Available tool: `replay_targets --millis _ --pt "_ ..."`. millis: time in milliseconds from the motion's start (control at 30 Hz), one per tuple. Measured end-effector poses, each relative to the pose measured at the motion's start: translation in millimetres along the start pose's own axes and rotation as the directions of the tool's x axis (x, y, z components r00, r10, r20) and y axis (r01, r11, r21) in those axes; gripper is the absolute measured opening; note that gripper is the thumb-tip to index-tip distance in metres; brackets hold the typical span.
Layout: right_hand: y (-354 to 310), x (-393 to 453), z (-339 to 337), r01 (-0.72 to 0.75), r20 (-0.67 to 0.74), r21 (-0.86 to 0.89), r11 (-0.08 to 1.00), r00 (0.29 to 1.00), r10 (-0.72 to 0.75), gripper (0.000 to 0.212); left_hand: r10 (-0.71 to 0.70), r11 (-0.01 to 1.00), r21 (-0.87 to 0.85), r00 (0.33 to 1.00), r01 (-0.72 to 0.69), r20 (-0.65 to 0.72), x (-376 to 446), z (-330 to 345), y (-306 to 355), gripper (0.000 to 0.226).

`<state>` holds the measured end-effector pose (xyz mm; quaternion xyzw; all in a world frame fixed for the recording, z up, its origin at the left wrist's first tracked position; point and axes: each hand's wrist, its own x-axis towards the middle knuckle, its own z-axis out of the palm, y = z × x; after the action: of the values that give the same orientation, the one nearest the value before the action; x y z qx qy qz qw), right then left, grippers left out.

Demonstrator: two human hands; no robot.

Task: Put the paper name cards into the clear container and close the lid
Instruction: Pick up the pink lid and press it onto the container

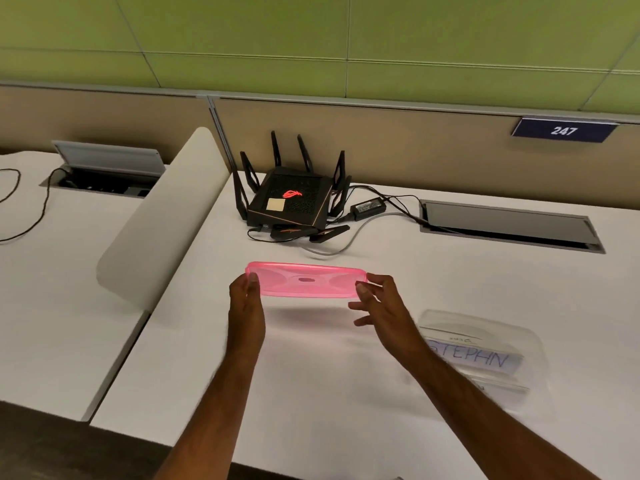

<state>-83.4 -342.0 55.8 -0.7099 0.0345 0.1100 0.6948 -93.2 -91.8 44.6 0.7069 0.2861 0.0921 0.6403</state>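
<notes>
A translucent pink lid (306,279) hangs level above the white desk, casting a shadow beneath it. My left hand (245,301) pinches its left end and my right hand (379,299) pinches its right end. To the right, on the desk, stands the clear container (485,322) with no lid on it. Paper name cards (479,358) lie inside it, the top one lettered "STEPHN" in blue. The container's near left corner is hidden behind my right forearm.
A black router (291,199) with upright antennas, its power brick (367,206) and cables sit behind the lid. A desk cable hatch (509,225) is at the back right. A curved white divider (162,216) separates this white desk (311,368) from the neighbouring desk on the left.
</notes>
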Motion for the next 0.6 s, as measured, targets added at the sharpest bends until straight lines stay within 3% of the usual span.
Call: replay_targets --millis 67,200,267,367,467,600 --pt "-1 -7 -13 0.058 -0.017 0.019 0.998 0.998 -0.058 0.037 -0.094 0.982 -0.164 0.995 0.098 0.032 -4 12 9 0.029" --pt "1 -23 -45 0.134 -0.042 0.025 0.991 0.99 -0.133 0.033 -0.201 0.912 -0.329 0.966 0.245 0.163 -12 28 22 0.056" --pt "4 -31 -61 0.157 -0.052 0.01 0.988 0.986 -0.156 0.031 -0.214 0.877 -0.39 0.955 0.281 0.208 -17 37 27 0.051" --pt "9 -41 -79 0.2 -0.061 -0.032 0.979 0.978 -0.201 0.033 -0.18 0.879 -0.404 0.961 0.252 0.208 -27 51 30 0.027" --pt "14 -49 -92 0.261 -0.052 -0.132 0.956 0.961 -0.27 0.037 -0.163 0.914 -0.346 0.974 0.21 0.159 -35 69 28 0.039" --pt "25 -58 -114 0.296 -0.071 -0.236 0.926 0.945 -0.32 0.045 -0.153 0.917 -0.355 0.982 0.182 0.109 -41 93 29 0.032"
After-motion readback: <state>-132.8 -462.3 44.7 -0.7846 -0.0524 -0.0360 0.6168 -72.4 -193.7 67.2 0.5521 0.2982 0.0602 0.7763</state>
